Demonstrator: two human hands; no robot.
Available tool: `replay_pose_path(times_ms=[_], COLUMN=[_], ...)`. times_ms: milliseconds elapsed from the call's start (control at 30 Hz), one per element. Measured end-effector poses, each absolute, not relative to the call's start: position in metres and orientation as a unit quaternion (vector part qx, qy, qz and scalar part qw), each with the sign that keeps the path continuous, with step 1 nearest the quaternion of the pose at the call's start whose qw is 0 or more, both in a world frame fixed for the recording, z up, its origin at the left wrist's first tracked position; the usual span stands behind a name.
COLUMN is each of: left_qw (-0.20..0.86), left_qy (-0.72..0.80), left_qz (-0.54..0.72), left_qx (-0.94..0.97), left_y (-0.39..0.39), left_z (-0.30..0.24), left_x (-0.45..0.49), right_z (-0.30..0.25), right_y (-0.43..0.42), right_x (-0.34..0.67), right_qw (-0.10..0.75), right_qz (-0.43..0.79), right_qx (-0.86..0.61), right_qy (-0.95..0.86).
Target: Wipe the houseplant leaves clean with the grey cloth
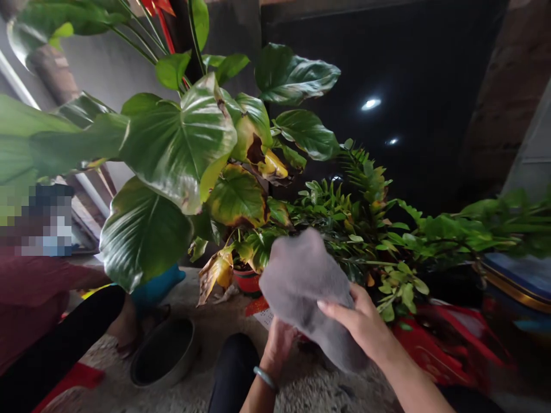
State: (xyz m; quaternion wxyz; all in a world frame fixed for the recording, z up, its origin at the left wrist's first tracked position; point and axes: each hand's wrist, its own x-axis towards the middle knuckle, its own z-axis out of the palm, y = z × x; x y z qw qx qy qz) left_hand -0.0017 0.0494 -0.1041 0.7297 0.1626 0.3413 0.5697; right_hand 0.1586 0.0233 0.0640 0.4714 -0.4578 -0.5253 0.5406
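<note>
A grey cloth [301,281] is held up in front of me by both hands. My right hand [359,321] pinches its right edge with thumb and fingers. My left hand [278,344], with a green bangle on the wrist, grips the cloth from beneath; its fingers are mostly hidden by the cloth. Just behind the cloth stands a big-leaved plant [181,143] with yellowing, brown-edged leaves [239,198] in a red pot [246,281].
Another person in a dark red top [30,304] squats at the left. A dark round basin [163,351] sits on the rough floor. Smaller-leaved plants [365,229] spread right. Red items [439,350] lie low right, and a gold-rimmed blue pot [514,284] stands far right.
</note>
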Motion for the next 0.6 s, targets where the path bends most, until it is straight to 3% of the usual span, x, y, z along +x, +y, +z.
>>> replay_pose_path(times_ms=[100, 300, 400, 600], left_qw=[0.729, 0.727, 0.739, 0.688], left_qy=[0.357, 0.362, 0.346, 0.425], left_qz=[0.556, 0.579, 0.569, 0.586], left_qx=[0.178, 0.07, 0.1, 0.051], left_y=[0.051, 0.044, 0.046, 0.044], left_z=[-0.097, -0.088, -0.091, -0.095], left_x=[0.001, -0.006, -0.01, -0.018], right_z=[0.062, -0.018, -0.049, -0.025], right_y=[0.048, 0.01, -0.023, -0.033], right_x=[0.137, 0.137, 0.147, 0.155], right_qw=[0.529, 0.446, 0.447, 0.484], right_qz=[0.504, 0.572, 0.588, 0.569], right_qx=[-0.455, -0.554, -0.582, -0.591], right_qy=[-0.51, -0.408, -0.342, -0.305])
